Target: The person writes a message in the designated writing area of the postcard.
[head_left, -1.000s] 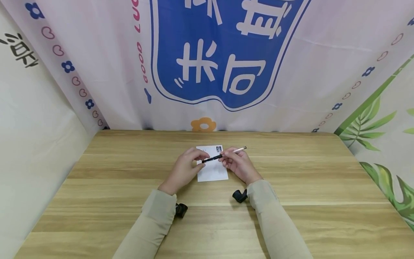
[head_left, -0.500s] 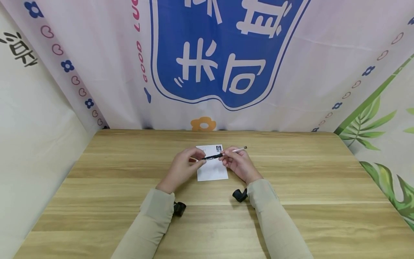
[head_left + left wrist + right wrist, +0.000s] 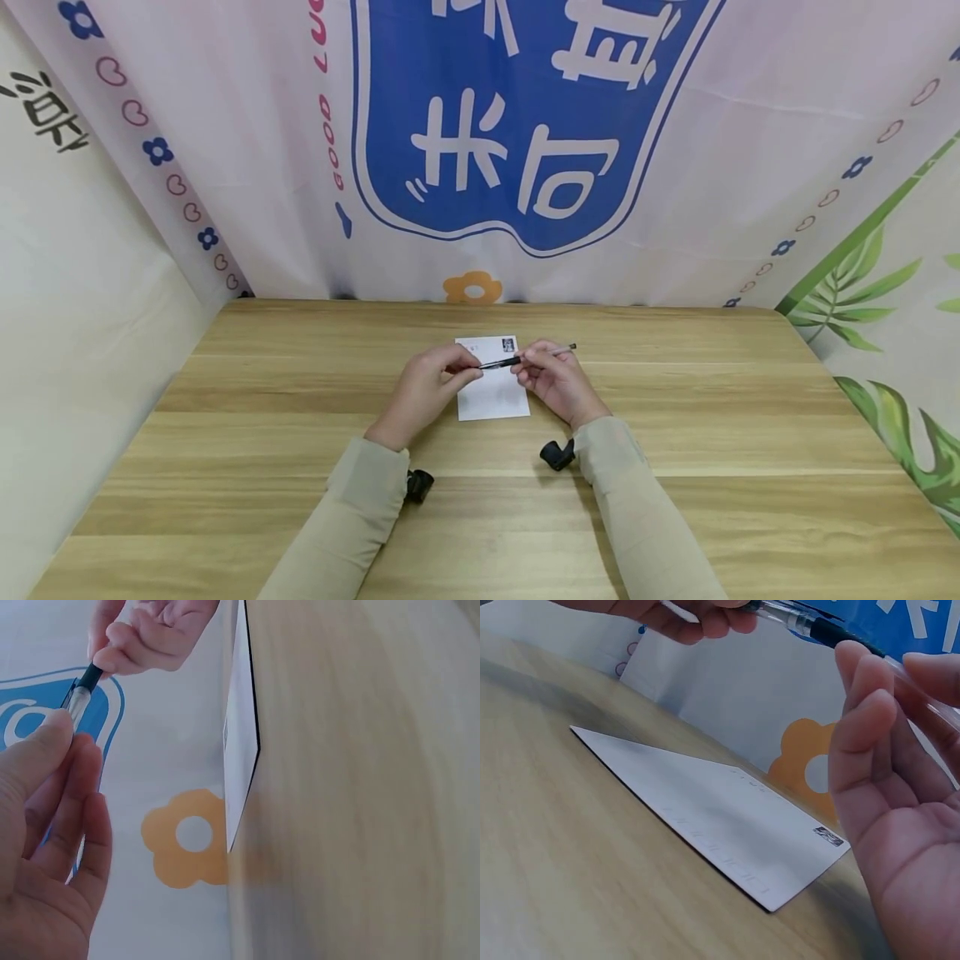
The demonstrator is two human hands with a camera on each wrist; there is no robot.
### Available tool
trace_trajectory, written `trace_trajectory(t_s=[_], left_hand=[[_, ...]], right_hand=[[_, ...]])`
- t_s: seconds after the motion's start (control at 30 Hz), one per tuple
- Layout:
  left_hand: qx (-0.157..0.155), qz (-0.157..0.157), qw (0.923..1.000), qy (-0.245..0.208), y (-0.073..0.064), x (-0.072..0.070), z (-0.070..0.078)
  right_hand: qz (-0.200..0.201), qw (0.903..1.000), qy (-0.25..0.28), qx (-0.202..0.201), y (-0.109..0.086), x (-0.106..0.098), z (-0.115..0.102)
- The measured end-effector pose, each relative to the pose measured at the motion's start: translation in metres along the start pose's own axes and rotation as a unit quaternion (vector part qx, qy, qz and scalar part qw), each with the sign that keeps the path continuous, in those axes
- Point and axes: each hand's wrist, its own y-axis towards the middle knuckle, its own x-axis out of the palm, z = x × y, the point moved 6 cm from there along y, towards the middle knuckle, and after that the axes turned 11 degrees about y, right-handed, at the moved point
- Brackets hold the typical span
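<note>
A pen [image 3: 506, 362] with a clear barrel and black grip section is held level between both hands, above a white card. My left hand [image 3: 424, 387] pinches its left end between thumb and fingertips, at a clear cap [image 3: 784, 615] with a dark clip. The right hand [image 3: 558, 385] pinches the barrel just behind the black grip [image 3: 838, 636], and the barrel's back end sticks out beyond the fingers. Below lies the white card [image 3: 697, 810], flat on the table, with a printed stamp-like square in one corner and a faint row of boxes.
The wooden table [image 3: 262, 450] reaches back to a printed cloth [image 3: 285, 242] hanging behind it. Small black devices, one at the left wrist [image 3: 418, 485] and one at the right wrist [image 3: 557, 455], stick out inward from the sleeves.
The left fingertips have shifted and now close on the pen's left end, where a clear, shiny section shows. The pen has turned closer to level. The card has stayed in place.
</note>
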Motion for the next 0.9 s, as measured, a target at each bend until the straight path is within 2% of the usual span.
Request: trace_trajectory(t_s=[0.2,0.4,0.57,0.73,0.9], left_hand=[[0.020,0.017,0.9994,0.023,-0.001,-0.004,0.005],[0.024,0.028,0.9993,0.007,-0.002,-0.004,0.005],[0.021,0.025,0.9994,-0.009,-0.003,-0.004,0.004],[0.017,0.035,0.9991,-0.017,-0.002,-0.008,0.004],[-0.003,0.028,0.9993,-0.022,-0.001,-0.010,-0.001]], right_hand=[[-0.008,0.9999,0.011,-0.010,0.000,0.003,0.001],[-0.021,0.9994,0.015,-0.021,0.000,0.005,0.002],[-0.020,0.9993,0.016,-0.026,0.001,0.008,0.001],[-0.023,0.9989,0.025,-0.033,0.001,0.014,0.002],[-0.022,0.9988,0.028,-0.034,0.001,0.015,0.006]])
